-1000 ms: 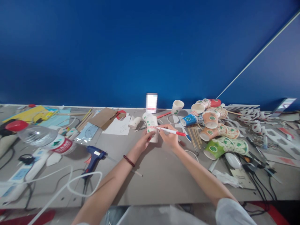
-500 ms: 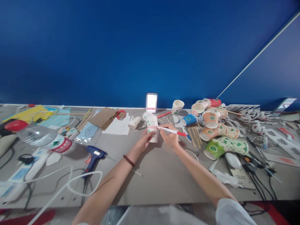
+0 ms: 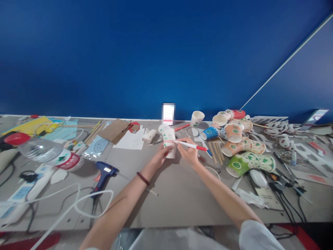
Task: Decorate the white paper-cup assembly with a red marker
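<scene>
My left hand (image 3: 159,156) is closed round the lower left side of a white paper cup (image 3: 170,134) with green leaf prints and a red scalloped line across it. In my right hand (image 3: 189,153) is a white and red marker (image 3: 191,144), its tip at the right end of the red line on the cup. The marker slants down to the right, with a blue end showing past the hand. Part of the cup's lower side is hidden by my left fingers. Just behind the cup stands a blurred-out bright phone-like screen (image 3: 168,114).
A paper cup (image 3: 197,118) stands behind my right hand. Stacked coloured cups (image 3: 238,165) and wooden sticks (image 3: 216,152) lie to the right. On the left are a blue glue gun (image 3: 105,176), a large plastic bottle (image 3: 49,152), a power strip (image 3: 28,194) and cardboard (image 3: 114,130).
The marker tip has shifted very slightly left along the red line on the cup. Both hands otherwise keep their places.
</scene>
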A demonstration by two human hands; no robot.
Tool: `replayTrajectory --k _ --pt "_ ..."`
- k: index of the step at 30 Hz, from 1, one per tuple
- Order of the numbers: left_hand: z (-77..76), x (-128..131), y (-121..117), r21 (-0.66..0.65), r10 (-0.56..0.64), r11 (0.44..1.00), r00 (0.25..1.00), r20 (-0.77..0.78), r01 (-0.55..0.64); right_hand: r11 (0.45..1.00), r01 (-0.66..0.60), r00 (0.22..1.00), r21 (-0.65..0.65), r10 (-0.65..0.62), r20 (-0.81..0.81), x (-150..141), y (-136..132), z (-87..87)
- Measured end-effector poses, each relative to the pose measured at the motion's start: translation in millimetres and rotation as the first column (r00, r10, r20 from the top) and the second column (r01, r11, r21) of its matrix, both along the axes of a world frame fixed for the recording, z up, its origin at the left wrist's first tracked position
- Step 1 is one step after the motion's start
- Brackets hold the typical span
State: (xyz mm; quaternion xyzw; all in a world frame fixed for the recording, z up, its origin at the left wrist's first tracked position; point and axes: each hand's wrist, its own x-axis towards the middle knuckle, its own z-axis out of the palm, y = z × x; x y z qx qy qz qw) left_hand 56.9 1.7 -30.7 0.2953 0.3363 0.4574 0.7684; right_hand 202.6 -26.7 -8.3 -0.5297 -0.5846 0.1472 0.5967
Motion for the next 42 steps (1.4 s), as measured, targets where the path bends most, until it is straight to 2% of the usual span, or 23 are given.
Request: replayTrajectory --k 11,21,42 --pt "7.8 -0.1 -2.4 -0.009 0.005 1.000 1.000 0.007 -0.004 1.000 -0.006 1.000 -0.012 0.006 0.008 0.4 -0.3 -1.8" --pt "0.8 -0.7 0.0 0.018 -0.008 1.000 1.000 0.003 0.008 1.000 -0.021 1.000 -0.007 0.021 0.017 0.8 -0.5 -3.6" --pt "6.6 -0.9 -2.8 0.019 -0.003 1.000 1.000 -0.013 0.004 1.000 -0.021 1.000 -0.007 0.021 0.014 0.5 -1.3 -1.1"
